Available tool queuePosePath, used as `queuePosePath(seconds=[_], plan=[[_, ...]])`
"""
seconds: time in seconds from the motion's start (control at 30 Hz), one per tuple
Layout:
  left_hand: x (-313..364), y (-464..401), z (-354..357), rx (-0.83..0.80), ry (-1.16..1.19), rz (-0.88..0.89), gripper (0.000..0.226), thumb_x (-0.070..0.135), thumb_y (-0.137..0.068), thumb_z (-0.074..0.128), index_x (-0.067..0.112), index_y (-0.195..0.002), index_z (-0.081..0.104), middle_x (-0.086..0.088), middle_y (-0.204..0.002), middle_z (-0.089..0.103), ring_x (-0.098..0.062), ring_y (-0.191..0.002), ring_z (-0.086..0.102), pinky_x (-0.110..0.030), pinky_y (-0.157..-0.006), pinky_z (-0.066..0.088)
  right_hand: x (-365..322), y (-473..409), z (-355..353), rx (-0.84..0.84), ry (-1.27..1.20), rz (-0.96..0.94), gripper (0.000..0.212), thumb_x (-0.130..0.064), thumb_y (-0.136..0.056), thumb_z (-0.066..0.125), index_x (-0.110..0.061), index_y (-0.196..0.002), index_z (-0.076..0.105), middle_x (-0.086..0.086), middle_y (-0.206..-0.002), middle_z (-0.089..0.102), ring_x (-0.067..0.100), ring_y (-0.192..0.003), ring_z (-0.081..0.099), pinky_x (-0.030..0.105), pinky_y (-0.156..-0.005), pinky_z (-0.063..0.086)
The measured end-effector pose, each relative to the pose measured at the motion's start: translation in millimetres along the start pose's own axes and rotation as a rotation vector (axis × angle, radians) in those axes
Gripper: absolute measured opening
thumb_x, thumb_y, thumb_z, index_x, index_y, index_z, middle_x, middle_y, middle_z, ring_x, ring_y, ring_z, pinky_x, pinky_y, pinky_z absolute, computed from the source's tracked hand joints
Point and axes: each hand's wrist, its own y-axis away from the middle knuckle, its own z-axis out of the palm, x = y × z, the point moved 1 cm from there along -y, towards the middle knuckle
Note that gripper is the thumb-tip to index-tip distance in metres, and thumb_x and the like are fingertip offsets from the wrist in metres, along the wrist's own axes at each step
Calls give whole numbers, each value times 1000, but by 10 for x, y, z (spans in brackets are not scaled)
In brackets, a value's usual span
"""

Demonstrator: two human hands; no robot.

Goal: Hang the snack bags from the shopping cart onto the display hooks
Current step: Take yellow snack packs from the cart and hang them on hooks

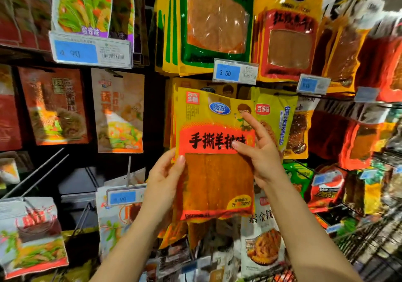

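A yellow and red snack bag (214, 173) with a clear window on orange strips is held up against the display, in front of a stack of like bags. My left hand (164, 173) grips its left edge, thumb on the front. My right hand (258, 151) holds its right edge, thumb on the red label and index finger stretched up over the yellow top. The hook behind the bag's top is hidden. The shopping cart (374, 244) shows as dark wire at the lower right, with more snack bags (261, 247) in it.
Hanging bags fill the wall: green and yellow ones (217, 20) above, a yellow bag (276, 116) right beside, orange and white ones (118, 110) to the left. Price tags (236, 71) stick out on hook ends. Bare hooks (39, 170) jut at the left.
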Motion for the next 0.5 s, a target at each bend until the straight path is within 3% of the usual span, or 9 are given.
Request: queuePosePath(seconds=[0.13, 0.23, 0.37, 0.5], plan=[[85, 54, -147, -8, -53, 56, 32, 25, -83, 56, 25, -114, 60, 3, -87, 74, -6, -77, 68, -19, -63, 53, -73, -76, -28, 79, 18, -51, 71, 16, -78, 62, -30, -132, 53, 2, -135, 56, 21, -108, 66, 41, -77, 59], [139, 105, -235, -41, -77, 62, 37, 25, -83, 55, 26, -121, 55, 2, -97, 75, -12, -84, 71, -23, -66, 56, -155, -150, -11, 98, 70, -96, 70, 14, -80, 62, -31, -133, 52, -8, -132, 55, 15, -109, 65, 39, -77, 60], [162, 90, -274, -68, -113, 66, 40, 28, -83, 57, 29, -123, 55, 1, -108, 72, -13, -97, 69, -20, -71, 54, -183, -279, 61, 168, 114, -83, 69, 13, -81, 62, -33, -131, 53, -6, -124, 60, 16, -106, 66, 40, -79, 60], [164, 45, -234, -114, -159, 40, 36, 28, -85, 58, 33, -120, 57, 6, -110, 71, -11, -104, 66, -16, -73, 52, -239, -370, 88, 224, 210, -41, 68, 12, -81, 63, -32, -133, 54, -2, -122, 60, 13, -97, 67, 27, -65, 59]])
